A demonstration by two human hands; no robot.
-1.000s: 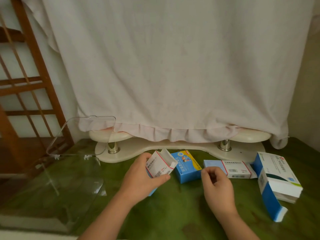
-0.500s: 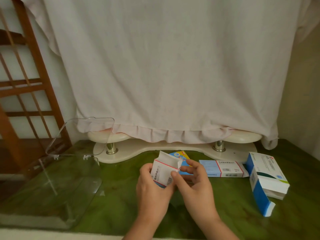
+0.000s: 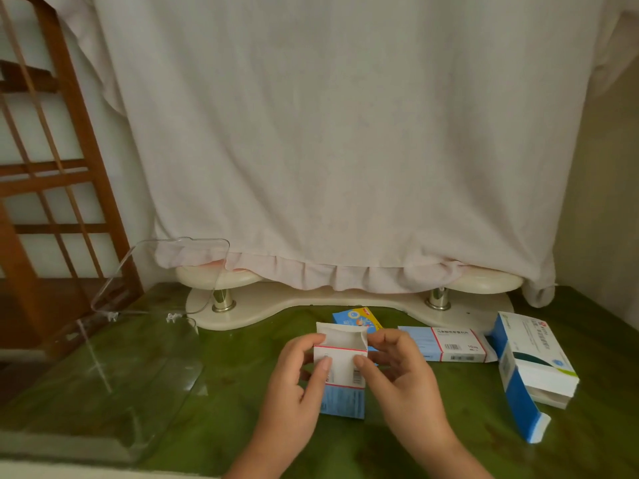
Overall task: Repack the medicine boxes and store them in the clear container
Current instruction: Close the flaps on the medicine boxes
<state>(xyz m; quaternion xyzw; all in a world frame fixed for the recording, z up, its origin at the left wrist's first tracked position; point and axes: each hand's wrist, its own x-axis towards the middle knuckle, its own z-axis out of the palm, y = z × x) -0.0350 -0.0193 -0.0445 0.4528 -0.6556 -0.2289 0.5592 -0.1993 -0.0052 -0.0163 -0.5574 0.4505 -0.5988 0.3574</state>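
White cardboard with a red line makes up the small medicine box that we hold up over the green table. Our left hand and right hand both grip its sides, and its top flap stands open. We cannot see inside it. Three more boxes lie near it on the right. On the left, the clear container sits with its lid up.

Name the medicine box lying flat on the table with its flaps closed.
The long pale-blue-and-white box, right of the hands. The large blue-white box gapes open, and the held box has its flap up.
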